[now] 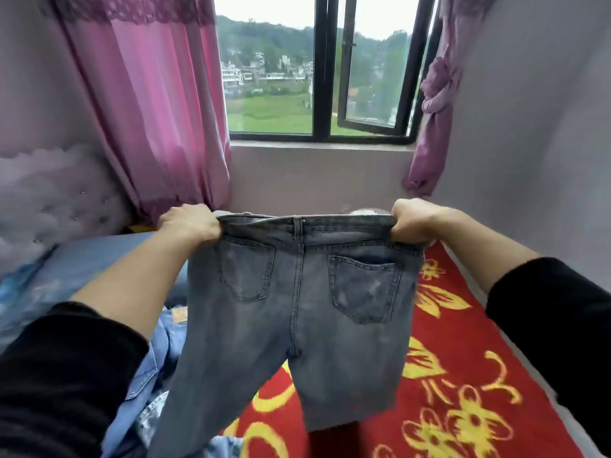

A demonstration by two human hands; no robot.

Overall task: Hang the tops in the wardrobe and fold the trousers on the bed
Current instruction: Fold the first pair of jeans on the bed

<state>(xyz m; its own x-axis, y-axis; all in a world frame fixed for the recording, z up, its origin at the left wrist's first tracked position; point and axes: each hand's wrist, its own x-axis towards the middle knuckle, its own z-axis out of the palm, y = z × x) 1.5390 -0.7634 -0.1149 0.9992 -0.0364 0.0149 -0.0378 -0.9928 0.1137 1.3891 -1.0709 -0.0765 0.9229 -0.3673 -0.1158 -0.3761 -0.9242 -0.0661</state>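
A pair of grey jeans (297,305) hangs in the air in front of me, back pockets facing me, waistband stretched level. My left hand (190,224) grips the waistband's left end and my right hand (415,219) grips its right end. The legs drop down over the bed's red blanket with yellow flowers (463,375). The lower leg ends run out of view at the bottom.
A heap of blue denim clothes (148,375) lies at the lower left on the bed. A padded headboard (49,200) stands at the left. Pink curtains (148,110) flank a window (317,77) ahead. A wall (529,143) bounds the right.
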